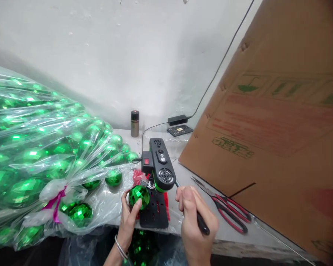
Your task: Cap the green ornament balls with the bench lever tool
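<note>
My left hand is closed round a faceted green ball ornament, holding it against the tip of a small black bench machine with a red switch. The machine stands on a black slotted base. My right hand is wrapped round the machine's black lever handle, just right of the base. A bangle sits on my left wrist.
A large clear plastic bag full of green ornaments fills the left. Red-handled pliers lie on the table to the right. A big cardboard box stands at the right. A small can, a power adapter and a black card sit by the wall.
</note>
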`<state>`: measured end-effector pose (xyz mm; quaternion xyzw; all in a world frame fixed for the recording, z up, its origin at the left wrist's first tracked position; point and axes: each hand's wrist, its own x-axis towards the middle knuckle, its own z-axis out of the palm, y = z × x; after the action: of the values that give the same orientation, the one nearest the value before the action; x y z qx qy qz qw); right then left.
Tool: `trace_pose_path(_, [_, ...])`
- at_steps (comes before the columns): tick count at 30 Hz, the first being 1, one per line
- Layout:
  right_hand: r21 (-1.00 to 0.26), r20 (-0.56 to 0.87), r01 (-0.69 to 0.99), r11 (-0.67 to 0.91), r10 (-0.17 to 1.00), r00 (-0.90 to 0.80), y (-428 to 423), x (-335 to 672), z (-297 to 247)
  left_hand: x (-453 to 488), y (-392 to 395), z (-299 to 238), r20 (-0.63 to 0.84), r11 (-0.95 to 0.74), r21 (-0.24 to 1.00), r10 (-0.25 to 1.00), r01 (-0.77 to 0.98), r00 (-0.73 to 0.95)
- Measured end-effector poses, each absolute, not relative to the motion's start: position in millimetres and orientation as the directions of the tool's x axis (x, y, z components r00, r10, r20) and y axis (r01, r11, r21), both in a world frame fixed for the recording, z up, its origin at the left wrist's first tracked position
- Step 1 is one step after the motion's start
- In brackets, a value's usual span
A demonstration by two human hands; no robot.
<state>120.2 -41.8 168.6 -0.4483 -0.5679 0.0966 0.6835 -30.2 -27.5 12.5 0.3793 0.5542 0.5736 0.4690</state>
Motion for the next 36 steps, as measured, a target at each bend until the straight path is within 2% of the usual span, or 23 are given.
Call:
trace_pose_path(8, [-0.713, 0.699, 0.368, 0.597, 0.65, 0.298, -44, 123, 162, -8, -20, -3, 0.053, -0.032, 0.993, 0.98, 0.113, -0.192])
trace_pose_path(16, [-0.694, 0.718, 0.375, 0.615, 0.632, 0.293, -45, 122, 162, -2, -22, -11, 0.118, -0.078, 0.977, 0.972, 0.196, -0.202])
trace_pose_path(19, [-0.686, 0.725, 0.378, 0.621, 0.623, 0.294, -45, 122, 161, 1, -19, -7, 0.114, -0.072, 0.977, 0.971, 0.202, -0.208])
trace_pose_path(29, [-0.687, 0.725, 0.387, 0.615, 0.62, 0.301, -46, 122, 161, -14, -24, -3, 0.049, -0.036, 0.98, 0.997, 0.194, -0.064])
trace_pose_path(33, [-0.694, 0.717, 0.382, 0.61, 0.63, 0.297, -46, 122, 160, -16, -16, 1, 0.045, -0.03, 0.991, 0.992, 0.134, -0.114])
trace_pose_path(36, [-0.699, 0.713, 0.376, 0.609, 0.638, 0.292, -47, 122, 160, -25, -6, 5, 0.016, -0.014, 1.0, 0.988, 0.015, -0.155])
